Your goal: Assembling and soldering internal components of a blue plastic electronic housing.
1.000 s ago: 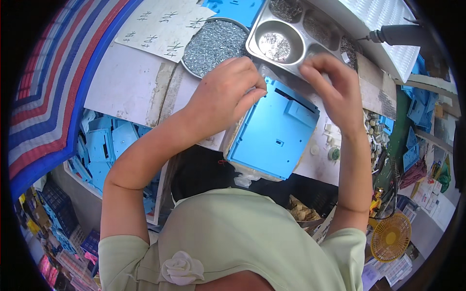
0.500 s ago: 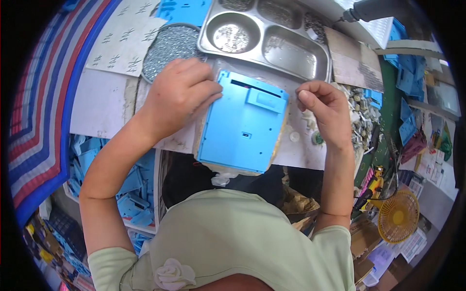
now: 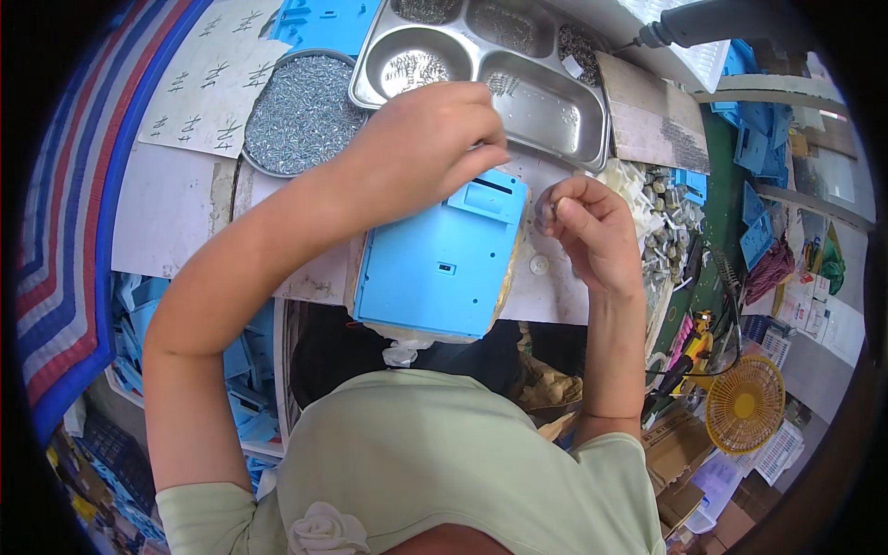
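Note:
A light blue plastic panel (image 3: 421,268) lies in front of me on a padded, plastic-wrapped support, with a slot and a raised block near its far edge. Over its far end reaches my left hand (image 3: 435,143), fingers closed together close to the slot; whatever they pinch is hidden. Off the panel's right side, my right hand (image 3: 597,231) is closed with thumb and fingertips together. Anything in that pinch is too small to name.
Behind the panel stands a steel compartment tray (image 3: 476,63) holding small screws. Left of it is a round dish (image 3: 301,111) full of screws. A power screwdriver (image 3: 708,26) hangs at far right. Metal parts (image 3: 661,222) are heaped right; a yellow fan (image 3: 745,404) stands beyond.
My left hand has moved right, from the panel's left edge to over its far end. My right hand stays beside the panel, still pinched. The whole view has shifted slightly.

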`<state>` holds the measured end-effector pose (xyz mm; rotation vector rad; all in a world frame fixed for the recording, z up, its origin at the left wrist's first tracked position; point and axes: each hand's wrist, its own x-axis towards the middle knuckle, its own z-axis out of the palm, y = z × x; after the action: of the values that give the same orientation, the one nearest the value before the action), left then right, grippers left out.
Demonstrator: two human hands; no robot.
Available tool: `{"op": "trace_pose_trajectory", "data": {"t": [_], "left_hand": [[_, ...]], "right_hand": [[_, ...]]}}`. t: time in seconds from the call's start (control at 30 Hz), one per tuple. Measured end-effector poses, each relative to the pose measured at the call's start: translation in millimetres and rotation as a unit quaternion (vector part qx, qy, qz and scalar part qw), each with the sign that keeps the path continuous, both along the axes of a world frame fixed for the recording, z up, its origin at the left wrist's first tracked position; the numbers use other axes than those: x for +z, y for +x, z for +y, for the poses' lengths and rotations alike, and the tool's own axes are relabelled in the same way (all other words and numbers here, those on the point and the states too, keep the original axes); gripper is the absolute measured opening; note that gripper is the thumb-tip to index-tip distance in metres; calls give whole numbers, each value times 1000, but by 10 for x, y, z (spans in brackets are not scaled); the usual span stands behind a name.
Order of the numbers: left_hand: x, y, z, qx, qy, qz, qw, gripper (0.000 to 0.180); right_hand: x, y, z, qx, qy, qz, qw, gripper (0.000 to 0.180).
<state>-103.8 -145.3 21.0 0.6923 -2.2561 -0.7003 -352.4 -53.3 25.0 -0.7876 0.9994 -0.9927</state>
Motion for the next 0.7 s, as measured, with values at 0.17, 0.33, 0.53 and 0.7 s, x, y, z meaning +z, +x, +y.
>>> {"op": "trace_pose_trajectory", "data": {"t": [0.17, 0.33, 0.53, 0.7], "left_hand": [[77, -289, -116, -50, 69, -113, 990, 10], [263, -417, -160, -74, 70, -222, 970, 10], [371, -490, -179, -78, 99, -265, 956, 12], [97, -338, -104, -22, -36, -90, 995, 16]], "right_hand": [[24, -60, 203, -22, -50, 49, 997, 13], [46, -118, 319, -33, -47, 86, 995, 13], [154, 33, 326, -35, -66, 138, 988, 13], [235, 82, 377, -28, -88, 161, 983, 13]]}}
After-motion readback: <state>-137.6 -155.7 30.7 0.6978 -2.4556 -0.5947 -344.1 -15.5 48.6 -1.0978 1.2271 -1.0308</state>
